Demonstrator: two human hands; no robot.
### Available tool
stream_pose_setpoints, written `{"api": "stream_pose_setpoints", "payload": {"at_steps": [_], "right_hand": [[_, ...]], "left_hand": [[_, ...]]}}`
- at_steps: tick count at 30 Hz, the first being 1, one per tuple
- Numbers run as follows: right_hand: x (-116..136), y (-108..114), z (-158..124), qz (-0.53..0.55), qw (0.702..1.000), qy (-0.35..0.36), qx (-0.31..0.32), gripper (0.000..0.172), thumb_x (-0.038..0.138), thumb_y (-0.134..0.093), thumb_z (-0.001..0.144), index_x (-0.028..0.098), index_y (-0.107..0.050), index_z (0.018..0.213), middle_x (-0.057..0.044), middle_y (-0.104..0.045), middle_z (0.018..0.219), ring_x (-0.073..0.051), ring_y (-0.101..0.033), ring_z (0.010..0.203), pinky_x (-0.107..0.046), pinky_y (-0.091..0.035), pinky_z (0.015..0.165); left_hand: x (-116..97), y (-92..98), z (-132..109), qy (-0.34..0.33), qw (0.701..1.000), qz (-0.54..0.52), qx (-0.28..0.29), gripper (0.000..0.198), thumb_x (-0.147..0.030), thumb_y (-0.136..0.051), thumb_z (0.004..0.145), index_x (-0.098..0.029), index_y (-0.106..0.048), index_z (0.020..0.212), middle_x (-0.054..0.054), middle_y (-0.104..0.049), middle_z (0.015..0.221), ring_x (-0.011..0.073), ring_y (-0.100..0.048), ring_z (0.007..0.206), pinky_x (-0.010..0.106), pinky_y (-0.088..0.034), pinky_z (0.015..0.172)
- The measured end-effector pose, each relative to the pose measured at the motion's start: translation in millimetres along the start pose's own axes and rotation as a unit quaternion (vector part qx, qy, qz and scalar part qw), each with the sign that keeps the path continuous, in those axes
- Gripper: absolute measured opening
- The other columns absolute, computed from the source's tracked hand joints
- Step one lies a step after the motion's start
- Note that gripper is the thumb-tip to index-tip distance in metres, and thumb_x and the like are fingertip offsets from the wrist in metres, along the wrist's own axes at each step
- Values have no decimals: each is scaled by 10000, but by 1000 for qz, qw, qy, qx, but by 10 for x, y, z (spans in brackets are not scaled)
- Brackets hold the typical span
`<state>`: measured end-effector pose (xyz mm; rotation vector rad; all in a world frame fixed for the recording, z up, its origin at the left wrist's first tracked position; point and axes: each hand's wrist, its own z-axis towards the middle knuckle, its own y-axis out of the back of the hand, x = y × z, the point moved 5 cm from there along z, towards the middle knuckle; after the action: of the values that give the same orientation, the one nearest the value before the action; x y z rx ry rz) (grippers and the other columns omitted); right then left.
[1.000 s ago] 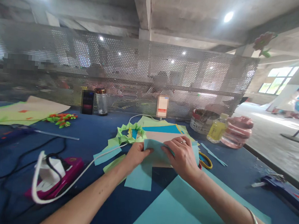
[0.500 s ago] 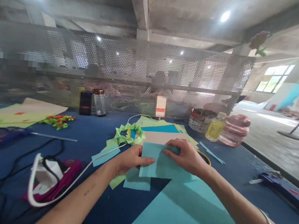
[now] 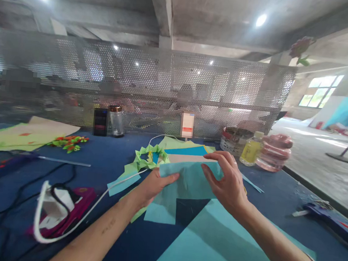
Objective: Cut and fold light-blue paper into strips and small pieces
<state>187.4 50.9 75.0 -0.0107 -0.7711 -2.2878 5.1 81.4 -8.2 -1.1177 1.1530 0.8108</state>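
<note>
My left hand [image 3: 154, 183] is closed on the left end of a light blue paper piece [image 3: 191, 178], with the thumb across its front. The piece is raised off the table and slightly bent. At its right end, my right hand [image 3: 226, 177] has thumb and fingers spread, the thumb close to the paper; whether it touches is unclear. Beneath the raised piece lies a smaller light blue paper [image 3: 161, 208]. A large light blue sheet [image 3: 221, 244] lies nearer me, partly under my right forearm. Just beyond my left hand sits a folded green paper ring [image 3: 138, 156].
A magenta power strip [image 3: 79, 203] with cables lies at left. Glue guns [image 3: 331, 215] rest on both sides. A yellow bottle [image 3: 250, 149], a pink jug [image 3: 274, 153], a round tub [image 3: 235, 140] and a glass bottle [image 3: 117, 121] stand along the back before a perforated screen [image 3: 153, 84].
My right hand has opened its fingers and shifted slightly right along the paper. The raised piece has tilted and looks lower and wider. My left hand stays on its left end.
</note>
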Motion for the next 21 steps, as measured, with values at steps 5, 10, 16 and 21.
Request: {"api": "stream_pose_setpoints", "payload": {"at_steps": [5,10,16,21], "right_hand": [[175,98,-96,-55,996,50,-56,77,238,-528,887,192,-558,941,-77,-590,911,-234,-552,874,-396,-393,803],[171,-127,-212,41,994,-29,100,193,298,-480,915,194,-558,773,1,-568,669,-152,-521,640,-291,-379,647],[0,-585,-496,303,844,-307,318,477,574,-404,902,172,-605,741,19,-533,584,-120,-499,533,-242,-369,521],[30,-547,-470,399,800,-383,232,538,649,-489,829,154,-579,640,-2,-551,604,-113,-506,562,-246,-400,576]], "left_hand": [[-71,100,25,-24,998,-16,-63,363,-358,-810,636,-183,-743,947,89,-752,987,315,-646,1041,438,-473,926],[-101,131,38,-57,991,-45,-115,370,-359,-815,623,-174,-726,932,90,-698,1155,315,-578,1159,418,-438,980],[-135,17,-23,-72,986,-95,-113,434,-372,-792,664,-131,-699,1013,115,-733,1050,312,-638,1061,425,-461,954],[-157,-106,-62,-63,984,-151,-74,451,-327,-788,686,-138,-681,1081,116,-731,1050,310,-647,1035,428,-481,918]]}}
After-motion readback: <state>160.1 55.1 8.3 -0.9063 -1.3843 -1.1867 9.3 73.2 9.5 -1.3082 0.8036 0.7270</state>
